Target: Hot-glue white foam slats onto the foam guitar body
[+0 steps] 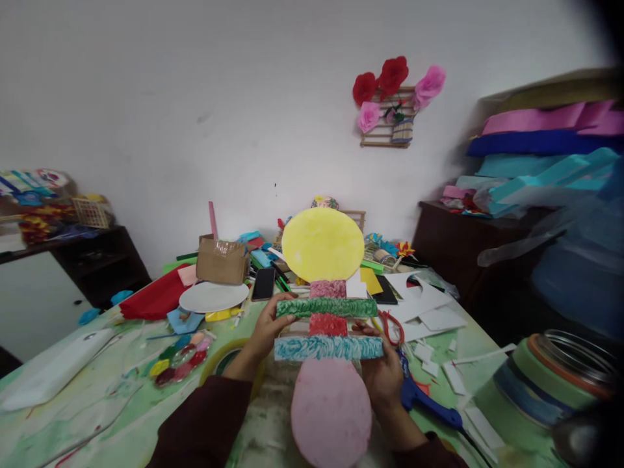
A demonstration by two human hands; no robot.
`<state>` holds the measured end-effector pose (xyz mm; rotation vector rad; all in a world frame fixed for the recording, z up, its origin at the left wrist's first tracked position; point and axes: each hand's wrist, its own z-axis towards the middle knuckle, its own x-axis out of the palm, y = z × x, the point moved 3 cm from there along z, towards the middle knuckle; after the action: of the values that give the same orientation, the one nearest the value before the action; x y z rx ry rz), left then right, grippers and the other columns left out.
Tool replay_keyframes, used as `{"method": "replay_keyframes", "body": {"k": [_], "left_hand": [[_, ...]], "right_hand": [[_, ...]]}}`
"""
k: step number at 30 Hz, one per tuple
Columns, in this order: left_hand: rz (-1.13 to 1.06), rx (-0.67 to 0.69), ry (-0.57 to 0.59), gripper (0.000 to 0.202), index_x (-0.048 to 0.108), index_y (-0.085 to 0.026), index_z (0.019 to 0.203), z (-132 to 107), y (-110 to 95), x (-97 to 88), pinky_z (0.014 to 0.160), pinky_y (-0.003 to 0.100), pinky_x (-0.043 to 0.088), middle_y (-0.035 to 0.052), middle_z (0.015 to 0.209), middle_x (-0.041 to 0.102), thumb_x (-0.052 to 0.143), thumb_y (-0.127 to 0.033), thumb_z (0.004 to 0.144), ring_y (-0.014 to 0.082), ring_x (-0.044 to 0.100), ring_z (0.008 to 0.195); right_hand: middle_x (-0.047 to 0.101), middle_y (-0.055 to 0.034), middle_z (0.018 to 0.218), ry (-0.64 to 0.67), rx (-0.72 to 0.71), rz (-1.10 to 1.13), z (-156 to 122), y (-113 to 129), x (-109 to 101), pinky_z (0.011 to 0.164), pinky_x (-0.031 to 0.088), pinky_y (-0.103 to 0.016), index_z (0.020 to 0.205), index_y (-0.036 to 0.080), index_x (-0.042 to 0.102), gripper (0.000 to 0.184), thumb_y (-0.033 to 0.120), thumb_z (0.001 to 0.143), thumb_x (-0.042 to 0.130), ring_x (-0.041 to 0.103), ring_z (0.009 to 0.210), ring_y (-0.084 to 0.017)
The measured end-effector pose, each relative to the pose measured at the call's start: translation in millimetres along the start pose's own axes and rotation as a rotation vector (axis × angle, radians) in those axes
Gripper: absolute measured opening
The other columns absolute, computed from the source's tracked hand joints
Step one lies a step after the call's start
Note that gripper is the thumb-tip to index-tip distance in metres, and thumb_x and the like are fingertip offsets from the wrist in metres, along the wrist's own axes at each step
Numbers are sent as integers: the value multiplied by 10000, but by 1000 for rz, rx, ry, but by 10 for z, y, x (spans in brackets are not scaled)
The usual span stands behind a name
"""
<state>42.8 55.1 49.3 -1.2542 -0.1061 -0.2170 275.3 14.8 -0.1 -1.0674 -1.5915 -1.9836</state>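
Between my two hands is a painted craft piece made of flat shapes. Its top is a yellow oval [322,244], and its bottom a pink oval [331,413]. Across the middle run a green swirled strip [326,307] and a light-blue swirled strip [328,348], with red-painted pieces [327,324] between and above them. My left hand [267,325] grips the left end of the green strip, thumb and fingers closed on it. At the right end of the blue strip, my right hand [383,374] is closed around the piece; some of its fingers are hidden behind.
A blue glue gun [426,400] lies right of my right hand, by red-handled scissors [392,327]. Left are a paint palette [182,357], a tape roll [214,364] and a white oval [213,297]. A cardboard box [223,259], phone [264,284] and large jar [541,383] surround.
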Motion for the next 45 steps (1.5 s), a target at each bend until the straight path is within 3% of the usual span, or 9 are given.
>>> {"method": "replay_keyframes", "body": {"k": [9, 11, 14, 17, 19, 21, 24, 37, 45], "left_hand": [[-186, -264, -183, 486, 537, -185, 927, 84, 103, -78, 840, 349, 504, -24, 840, 626, 778, -205, 505, 166, 644, 798], [-207, -265, -201, 486, 529, -185, 926, 110, 156, -115, 815, 347, 514, -27, 824, 632, 773, -194, 506, 165, 652, 769], [-193, -248, -221, 466, 527, -186, 931, 136, 207, -154, 787, 338, 525, -23, 831, 640, 762, -197, 529, 171, 660, 766], [-184, -251, -214, 453, 525, -193, 934, 146, 227, -166, 777, 331, 528, -25, 836, 640, 752, -188, 542, 176, 667, 771], [-183, -253, -197, 438, 530, -191, 930, 146, 229, -164, 784, 325, 526, -26, 836, 634, 745, -177, 548, 172, 668, 774], [-176, -255, -185, 427, 539, -188, 931, 139, 229, -158, 795, 326, 526, -25, 838, 629, 741, -173, 555, 166, 666, 777], [-170, -245, -176, 418, 549, -187, 935, 126, 227, -146, 819, 335, 524, -20, 850, 628, 741, -172, 563, 163, 659, 802], [-155, -234, -192, 401, 554, -193, 905, 145, 246, -163, 834, 345, 526, -24, 854, 621, 736, -168, 548, 157, 646, 818], [-135, -234, -194, 404, 567, -199, 909, 127, 230, -149, 824, 343, 528, -34, 839, 613, 740, -178, 545, 147, 634, 808]], "right_hand": [[680, -17, 992, -38, 116, -152, 100, -174, -94, 800, 508, -359, 970, 232, 653, 345, 514, 792, 565, 618, 939, -202], [649, -34, 1078, -44, -7, -319, 100, -122, -123, 855, 486, -397, 1057, 244, 625, 415, 569, 833, 494, 593, 1007, -210], [572, -75, 1216, -18, -394, -713, 47, 93, -102, 995, 374, -481, 1138, 244, 605, 496, 598, 894, 359, 501, 1163, -239], [455, -92, 1375, 263, -761, -1083, -56, 290, 50, 1070, 225, -551, 1212, 265, 603, 635, 659, 897, 217, 362, 1293, -291], [358, -77, 1463, 516, -857, -1257, -111, 346, 147, 1072, 183, -571, 1227, 290, 610, 699, 696, 878, 161, 307, 1322, -319], [276, -56, 1513, 687, -861, -1357, -136, 364, 201, 1062, 178, -578, 1216, 308, 623, 735, 717, 862, 125, 280, 1331, -335], [244, -38, 1530, 783, -820, -1430, -131, 358, 224, 1053, 178, -582, 1166, 317, 657, 776, 734, 845, 87, 273, 1331, -341], [316, -63, 1505, 705, -766, -1502, -78, 337, 165, 1046, 215, -567, 1162, 265, 662, 789, 698, 869, 72, 306, 1303, -328], [358, -91, 1472, 786, -802, -1493, -114, 302, 191, 1022, 248, -565, 1189, 262, 633, 790, 696, 866, 57, 329, 1282, -323]]}}
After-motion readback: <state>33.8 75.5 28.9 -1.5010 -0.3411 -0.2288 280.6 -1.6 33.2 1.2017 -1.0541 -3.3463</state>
